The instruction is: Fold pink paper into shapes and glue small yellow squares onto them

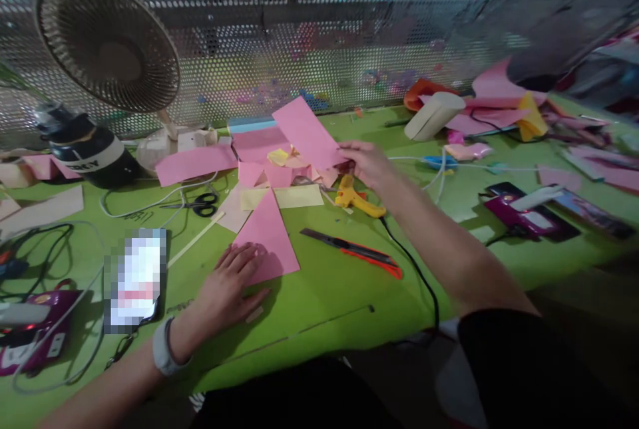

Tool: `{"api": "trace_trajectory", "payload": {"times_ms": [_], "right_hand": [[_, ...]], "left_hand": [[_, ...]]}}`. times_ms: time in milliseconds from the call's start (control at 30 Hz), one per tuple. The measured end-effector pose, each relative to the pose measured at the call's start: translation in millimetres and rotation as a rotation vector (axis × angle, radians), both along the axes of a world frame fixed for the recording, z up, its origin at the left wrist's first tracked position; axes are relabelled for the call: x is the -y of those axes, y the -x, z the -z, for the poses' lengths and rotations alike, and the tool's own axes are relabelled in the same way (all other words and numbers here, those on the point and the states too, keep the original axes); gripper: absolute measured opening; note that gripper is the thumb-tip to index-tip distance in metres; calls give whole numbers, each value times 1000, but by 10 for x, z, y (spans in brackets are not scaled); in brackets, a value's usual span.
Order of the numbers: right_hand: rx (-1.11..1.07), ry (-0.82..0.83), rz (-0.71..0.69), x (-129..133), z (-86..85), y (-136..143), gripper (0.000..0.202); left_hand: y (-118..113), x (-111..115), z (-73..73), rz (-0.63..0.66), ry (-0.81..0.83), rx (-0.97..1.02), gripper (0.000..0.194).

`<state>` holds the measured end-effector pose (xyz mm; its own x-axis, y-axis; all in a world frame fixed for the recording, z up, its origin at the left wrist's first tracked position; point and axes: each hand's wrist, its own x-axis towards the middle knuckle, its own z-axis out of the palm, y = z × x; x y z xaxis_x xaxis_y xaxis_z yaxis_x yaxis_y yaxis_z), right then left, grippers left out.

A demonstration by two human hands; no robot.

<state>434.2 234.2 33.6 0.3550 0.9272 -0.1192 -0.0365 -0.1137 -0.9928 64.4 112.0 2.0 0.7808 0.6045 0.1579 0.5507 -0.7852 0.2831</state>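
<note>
Flat on a pink paper triangle (276, 243) lies my left hand (234, 283), its fingers spread over the left side of the sheet. My right hand (367, 161) pinches the lower right end of a pink paper strip (304, 130), which is raised at a slant above other paper pieces. Just below that hand is a yellow glue gun (359, 197) with a black cable. An orange-and-black utility knife (354, 251), blade out, rests to the right of the triangle. Pale yellow paper (304, 196) lies behind the triangle's tip.
Black scissors (202, 204), a phone (137, 279) and white cords are at left. Behind them stand a fan (107, 43) and a dark bottle (90, 149). A perforated metal screen (279, 36) backs the green table (329, 309). Purple devices (529, 213), a cream roll (434, 116) and coloured paper lie at right.
</note>
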Motion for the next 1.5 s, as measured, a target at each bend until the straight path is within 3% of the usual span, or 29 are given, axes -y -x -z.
{"api": "trace_trajectory", "payload": {"times_ms": [167, 233, 333, 467, 567, 733, 933, 1100, 1233, 1367, 1500], "right_hand": [[-27, 19, -41, -457, -73, 300, 9], [-35, 5, -74, -540, -85, 386, 7], [-27, -28, -81, -525, -68, 433, 20], [271, -127, -27, -196, 28, 442, 37], [491, -122, -247, 221, 129, 539, 23], [555, 26, -519, 771, 262, 842, 24], [502, 77, -655, 934, 219, 940, 32], [704, -90, -710, 1040, 154, 892, 29], [983, -411, -678, 1175, 156, 854, 33], [1332, -676, -563, 1271, 213, 800, 67], [1500, -819, -547, 1283, 264, 810, 97]], "left_hand": [[5, 12, 29, 2, -22, 35, 56], [9, 11, 48, 10, -32, 36, 52], [12, 9, 66, 10, -60, 29, 43], [5, 8, 75, 22, -113, -1, 35], [-9, 10, 93, 67, -163, -4, 30], [-11, 17, 122, 112, -204, -39, 32], [51, 7, 38, 112, -164, -90, 49], [102, -19, -108, 159, -125, -127, 53], [222, 32, -287, 113, -139, -4, 52], [388, 102, -495, 9, -116, 241, 42], [517, 40, -625, -117, 85, 457, 31]]}}
